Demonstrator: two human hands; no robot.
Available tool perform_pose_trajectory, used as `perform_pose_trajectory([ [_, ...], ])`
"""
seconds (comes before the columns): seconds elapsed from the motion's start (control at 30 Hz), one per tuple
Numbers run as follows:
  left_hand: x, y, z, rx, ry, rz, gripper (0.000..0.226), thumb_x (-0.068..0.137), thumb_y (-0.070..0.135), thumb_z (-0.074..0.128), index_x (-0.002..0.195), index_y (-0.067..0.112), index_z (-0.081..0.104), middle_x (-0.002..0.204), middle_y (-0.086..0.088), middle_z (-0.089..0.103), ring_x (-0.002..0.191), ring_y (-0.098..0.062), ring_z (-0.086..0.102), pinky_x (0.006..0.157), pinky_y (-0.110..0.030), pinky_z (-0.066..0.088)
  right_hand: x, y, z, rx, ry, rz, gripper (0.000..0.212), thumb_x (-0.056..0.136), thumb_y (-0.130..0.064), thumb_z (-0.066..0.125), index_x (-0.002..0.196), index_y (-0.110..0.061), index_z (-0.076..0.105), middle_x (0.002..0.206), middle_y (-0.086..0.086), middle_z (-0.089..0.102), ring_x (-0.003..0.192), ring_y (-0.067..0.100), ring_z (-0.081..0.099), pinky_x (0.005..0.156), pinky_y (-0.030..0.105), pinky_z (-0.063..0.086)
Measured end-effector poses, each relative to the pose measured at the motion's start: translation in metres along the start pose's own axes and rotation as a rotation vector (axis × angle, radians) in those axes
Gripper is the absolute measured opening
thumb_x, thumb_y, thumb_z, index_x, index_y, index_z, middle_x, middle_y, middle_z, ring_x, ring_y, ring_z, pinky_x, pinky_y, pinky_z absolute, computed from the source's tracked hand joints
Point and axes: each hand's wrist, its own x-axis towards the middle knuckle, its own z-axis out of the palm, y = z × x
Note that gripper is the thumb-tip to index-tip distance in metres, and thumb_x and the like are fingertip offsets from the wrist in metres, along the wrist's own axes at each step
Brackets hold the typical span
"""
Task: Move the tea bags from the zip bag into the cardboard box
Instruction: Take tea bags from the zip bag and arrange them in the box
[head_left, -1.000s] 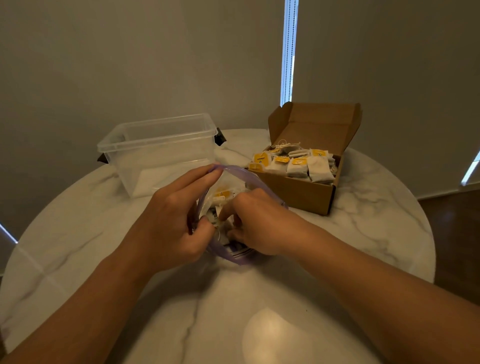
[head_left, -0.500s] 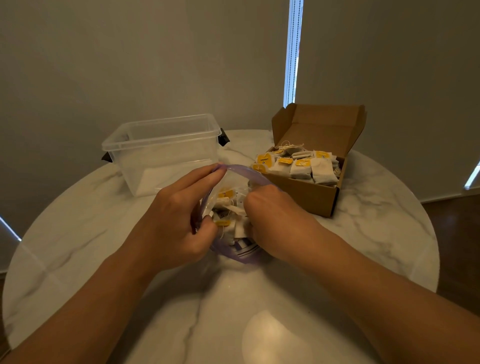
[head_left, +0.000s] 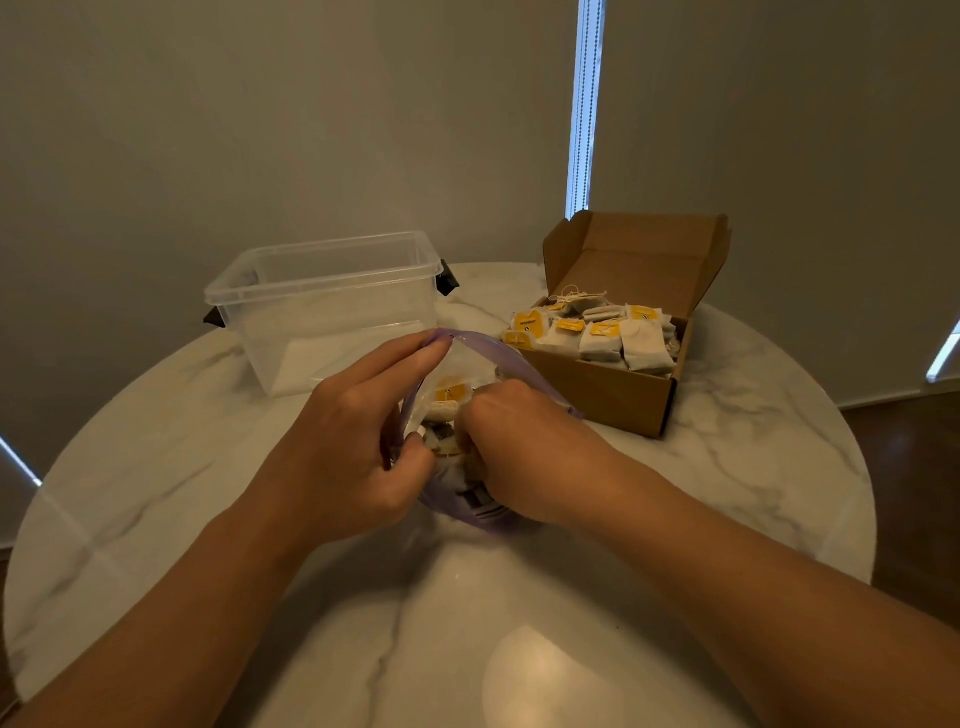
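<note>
Left hand (head_left: 353, 441) holds zip bag (head_left: 500, 354) open (right hand (head_left: 519, 447) grips tea bags (head_left: 449, 396)).

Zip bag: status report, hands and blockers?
Left hand pinches zip bag mouth open. Right hand inside, curled among tea bags, grip hidden. Cardboard box open, part-filled, nothing between.

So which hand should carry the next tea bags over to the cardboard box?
Right. The right hand is inside the zip bag, fingers curled on the tea bags, and the cardboard box stands to its right. The left hand pinches the bag's rim open.
</note>
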Motion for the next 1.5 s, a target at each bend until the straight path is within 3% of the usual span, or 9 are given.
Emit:
perform_pose_trajectory([
  [0.17,0.0,0.0,0.001,-0.011,0.003,0.015,0.072,0.071,0.001,0.057,0.142,0.002,0.05,0.145,-0.004,0.051,0.111,-0.018,0.04,0.081,0.004,0.032,0.004,0.0,0.005,-0.063,0.039,-0.079,0.038,0.089,-0.012,0.064,0.126,-0.02,0.057,0.117,0.008,0.058,0.108,0.027,0.054,0.073,0.03,0.038],
  [0.3,0.0,0.001,0.001,0.006,0.003,0.011,0.071,0.07,0.002,0.057,0.141,0.003,0.051,0.145,-0.003,0.052,0.111,-0.019,0.04,0.083,0.003,0.032,0.014,-0.001,0.012,-0.042,0.053,-0.069,0.025,0.091,-0.014,0.063,0.116,-0.016,0.065,0.111,0.01,0.061,0.101,0.028,0.057,0.079,0.037,0.051],
  [0.57,0.0,0.0,0.001,0.017,-0.009,-0.012,0.072,0.072,0.005,0.059,0.143,0.004,0.049,0.145,-0.004,0.052,0.108,-0.032,0.041,0.082,0.004,0.035,-0.004,0.008,0.011,0.015,0.236,-0.152,0.027,0.091,-0.017,0.064,0.118,-0.019,0.067,0.111,0.004,0.057,0.104,0.022,0.052,0.079,0.034,0.051],
  [0.7,-0.001,0.0,0.0,0.015,0.001,-0.009,0.071,0.072,0.005,0.059,0.142,0.003,0.05,0.145,-0.004,0.052,0.108,-0.03,0.042,0.08,0.006,0.032,-0.024,0.016,0.005,0.098,0.433,-0.228,0.017,0.08,-0.008,0.076,0.097,-0.01,0.074,0.093,0.009,0.067,0.083,0.025,0.064,0.062,0.041,0.058],
  [0.87,-0.001,0.0,0.001,-0.012,-0.003,-0.008,0.071,0.072,0.005,0.06,0.143,0.005,0.05,0.145,-0.002,0.051,0.109,-0.021,0.04,0.077,0.007,0.032,-0.054,0.038,0.0,0.352,0.605,-0.269,0.013,0.082,-0.016,0.072,0.094,-0.011,0.076,0.091,0.0,0.074,0.082,0.008,0.068,0.071,0.023,0.057],
  [1.0,-0.001,-0.002,0.0,-0.051,-0.02,0.003,0.07,0.076,0.011,0.06,0.145,0.011,0.048,0.146,0.004,0.049,0.102,0.013,0.053,0.074,0.004,0.039,-0.071,0.056,-0.019,0.519,0.681,-0.198,0.019,0.082,-0.023,0.067,0.097,-0.015,0.075,0.092,-0.006,0.073,0.085,0.002,0.067,0.076,0.014,0.053],
  [1.13,-0.002,-0.001,0.002,-0.092,-0.013,-0.005,0.069,0.078,0.029,0.049,0.145,0.015,0.049,0.147,0.008,0.049,0.063,-0.01,0.056,0.055,-0.007,0.043,-0.059,0.088,-0.039,0.534,0.777,-0.111,0.019,0.08,-0.019,0.071,0.098,-0.016,0.075,0.094,-0.006,0.073,0.087,0.006,0.069,0.076,0.018,0.055],
  [1.33,-0.002,-0.002,0.002,-0.096,-0.012,-0.01,0.067,0.079,0.028,0.052,0.145,0.015,0.049,0.145,0.01,0.05,0.071,-0.002,0.061,0.054,-0.004,0.042,0.0,0.133,-0.044,0.233,0.783,0.0,0.018,0.079,-0.001,0.073,0.092,-0.011,0.078,0.088,0.004,0.075,0.076,0.016,0.068,0.068,0.028,0.057],
  [1.5,-0.003,-0.004,0.003,-0.11,-0.001,-0.021,0.067,0.078,0.032,0.049,0.145,0.022,0.047,0.146,0.02,0.045,0.075,-0.011,0.063,0.051,-0.007,0.046,0.033,0.139,-0.038,0.129,0.525,0.203,0.021,0.088,-0.01,0.066,0.105,-0.02,0.075,0.108,0.001,0.071,0.096,0.017,0.062,0.081,0.029,0.052],
])
